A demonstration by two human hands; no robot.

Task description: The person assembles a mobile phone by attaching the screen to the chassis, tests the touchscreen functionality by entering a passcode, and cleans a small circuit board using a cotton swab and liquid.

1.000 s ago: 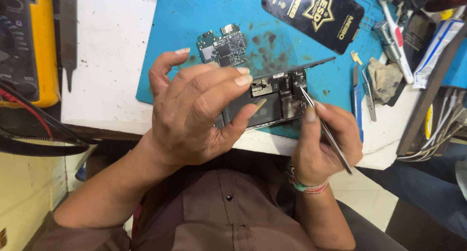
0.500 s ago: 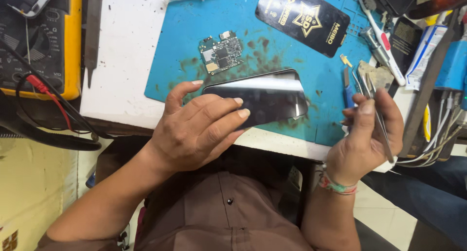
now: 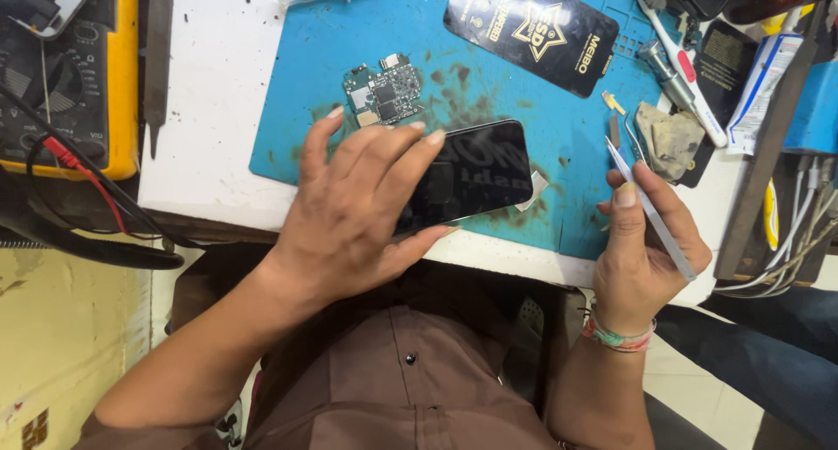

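Phone point(image 3: 476, 172), screen up on the blue mat point(image 3: 559, 214) at the bench's near edge, pinned under the left hand point(image 3: 367, 206); right hand point(image 3: 642, 240), grip closed on tweezers point(image 3: 650, 210); risk: phone sliding off that edge if pressure shifts.

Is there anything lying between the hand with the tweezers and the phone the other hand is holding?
Nothing solid blocks it. Between the right hand with its tweezers and the phone under the left hand lies only bare blue mat, with a small pale scrap at the phone's corner.
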